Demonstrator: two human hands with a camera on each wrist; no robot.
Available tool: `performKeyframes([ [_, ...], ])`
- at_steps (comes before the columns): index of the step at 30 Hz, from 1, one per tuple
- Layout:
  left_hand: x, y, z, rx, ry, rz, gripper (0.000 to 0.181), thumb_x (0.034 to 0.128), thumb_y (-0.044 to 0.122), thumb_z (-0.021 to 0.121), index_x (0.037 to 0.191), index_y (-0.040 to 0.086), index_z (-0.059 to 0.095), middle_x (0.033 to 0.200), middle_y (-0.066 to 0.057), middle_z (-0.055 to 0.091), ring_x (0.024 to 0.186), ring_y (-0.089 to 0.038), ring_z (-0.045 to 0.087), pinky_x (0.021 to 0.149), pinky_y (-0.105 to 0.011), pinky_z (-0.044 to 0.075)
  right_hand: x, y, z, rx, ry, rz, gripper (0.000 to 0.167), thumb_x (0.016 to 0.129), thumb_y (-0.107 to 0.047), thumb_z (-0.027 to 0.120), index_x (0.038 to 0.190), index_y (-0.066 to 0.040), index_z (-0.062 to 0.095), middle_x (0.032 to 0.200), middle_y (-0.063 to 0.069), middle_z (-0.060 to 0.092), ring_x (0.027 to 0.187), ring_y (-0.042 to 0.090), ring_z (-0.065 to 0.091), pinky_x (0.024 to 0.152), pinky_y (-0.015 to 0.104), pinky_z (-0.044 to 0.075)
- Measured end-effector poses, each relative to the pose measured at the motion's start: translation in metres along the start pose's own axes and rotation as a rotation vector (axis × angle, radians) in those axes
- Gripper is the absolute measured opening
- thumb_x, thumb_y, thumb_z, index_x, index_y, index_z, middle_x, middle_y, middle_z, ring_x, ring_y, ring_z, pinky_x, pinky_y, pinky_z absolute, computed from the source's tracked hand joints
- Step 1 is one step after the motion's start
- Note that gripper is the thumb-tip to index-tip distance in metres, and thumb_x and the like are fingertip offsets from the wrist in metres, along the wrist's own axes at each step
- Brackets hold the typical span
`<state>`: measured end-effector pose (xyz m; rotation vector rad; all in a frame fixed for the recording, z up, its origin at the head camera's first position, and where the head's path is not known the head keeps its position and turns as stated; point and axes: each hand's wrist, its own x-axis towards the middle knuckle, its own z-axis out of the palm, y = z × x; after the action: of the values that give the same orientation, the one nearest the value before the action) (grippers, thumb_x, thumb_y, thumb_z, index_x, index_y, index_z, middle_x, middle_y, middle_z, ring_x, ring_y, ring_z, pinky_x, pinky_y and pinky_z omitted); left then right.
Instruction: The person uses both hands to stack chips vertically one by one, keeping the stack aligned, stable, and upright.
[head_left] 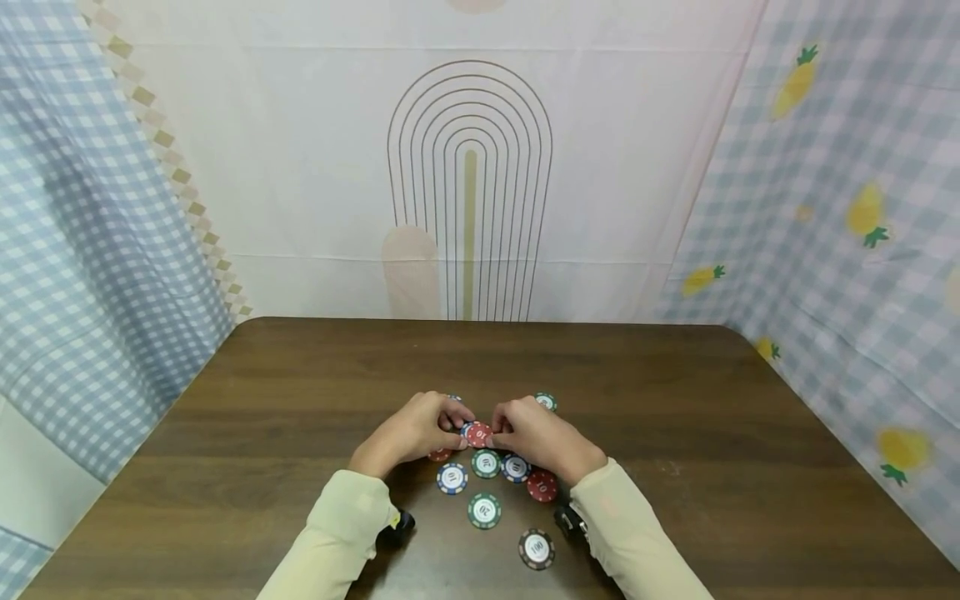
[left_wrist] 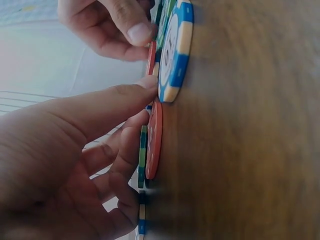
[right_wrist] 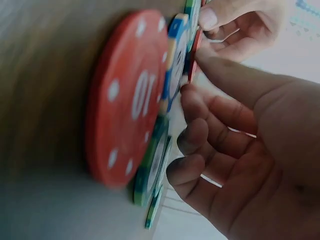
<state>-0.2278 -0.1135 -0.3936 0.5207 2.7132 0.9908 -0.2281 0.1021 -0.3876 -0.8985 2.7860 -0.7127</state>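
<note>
The red 10 poker chip (head_left: 478,434) is pinched by left hand (head_left: 417,427) and right hand (head_left: 542,435). Likely light and stiff, it is best rim-held

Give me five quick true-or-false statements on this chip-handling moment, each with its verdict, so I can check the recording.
1. The left hand and the right hand meet at one red chip. True.

2. The chip nearest the person is blue and white. False: it is the black chip.

3. A green chip lies farther from the person than the black chip does. True.

4. The work is done on a white surface. False: the chips lie on a brown table.

5. A checked cloth with pineapples on it hangs to the person's right. True.
</note>
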Motion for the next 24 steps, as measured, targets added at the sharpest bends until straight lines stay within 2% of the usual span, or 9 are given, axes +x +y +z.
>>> performKeyframes([
  [6, -0.0013, 0.0019, -0.0017, 0.059, -0.032, 0.08, 0.028, 0.0916, 0.007, 0.083, 0.12, 0.007, 0.079, 0.104, -0.003, 0.073, 0.084, -0.012, 0.06, 0.076, -0.031, 0.054, -0.002, 0.0012, -0.0017, 0.0, -0.026, 0.012, 0.012, 0.096, -0.009, 0.076, 0.085, -0.011, 0.072, 0.075, -0.005, 0.065, 0.064, 0.007, 0.056, 0.061, 0.026, 0.048],
  [11, 0.0001, -0.0003, -0.0026, 0.075, -0.037, 0.107, 0.031, 0.0924, 0.009, 0.083, 0.122, 0.007, 0.078, 0.112, -0.004, 0.074, 0.08, -0.012, 0.059, 0.073, -0.03, 0.052, 0.0, 0.0018, -0.001, -0.015, -0.011, -0.004, 0.012, 0.096, -0.006, 0.072, 0.085, -0.011, 0.075, 0.075, -0.006, 0.067, 0.064, 0.005, 0.057, 0.062, 0.026, 0.05],
  [14, 0.0, -0.0013, -0.0023, 0.078, -0.037, 0.114, 0.031, 0.0915, 0.011, 0.084, 0.122, 0.008, 0.078, 0.114, -0.004, 0.073, 0.084, -0.013, 0.06, 0.076, -0.033, 0.053, 0.0009, 0.0017, -0.0004, -0.022, -0.008, 0.003, 0.013, 0.096, -0.006, 0.071, 0.084, -0.012, 0.074, 0.074, -0.006, 0.066, 0.063, 0.005, 0.057, 0.062, 0.026, 0.05],
  [18, -0.0006, -0.0017, -0.0018, 0.098, -0.035, 0.132, 0.032, 0.0899, 0.013, 0.086, 0.121, 0.009, 0.079, 0.114, -0.004, 0.073, 0.097, -0.014, 0.063, 0.088, -0.038, 0.054, 0.001, 0.0011, 0.0005, -0.021, -0.015, 0.008, 0.013, 0.096, -0.007, 0.071, 0.084, -0.012, 0.074, 0.074, -0.006, 0.066, 0.063, 0.006, 0.057, 0.062, 0.027, 0.05],
  [24, 0.0002, -0.0026, -0.0002, 0.098, -0.029, 0.164, 0.029, 0.0896, 0.014, 0.087, 0.118, 0.008, 0.079, 0.117, -0.006, 0.072, 0.09, -0.015, 0.062, 0.084, -0.038, 0.053, 0.0001, 0.0005, 0.0022, -0.024, -0.009, -0.019, 0.011, 0.098, -0.008, 0.071, 0.088, -0.01, 0.074, 0.077, -0.004, 0.068, 0.065, 0.006, 0.058, 0.063, 0.028, 0.051],
])
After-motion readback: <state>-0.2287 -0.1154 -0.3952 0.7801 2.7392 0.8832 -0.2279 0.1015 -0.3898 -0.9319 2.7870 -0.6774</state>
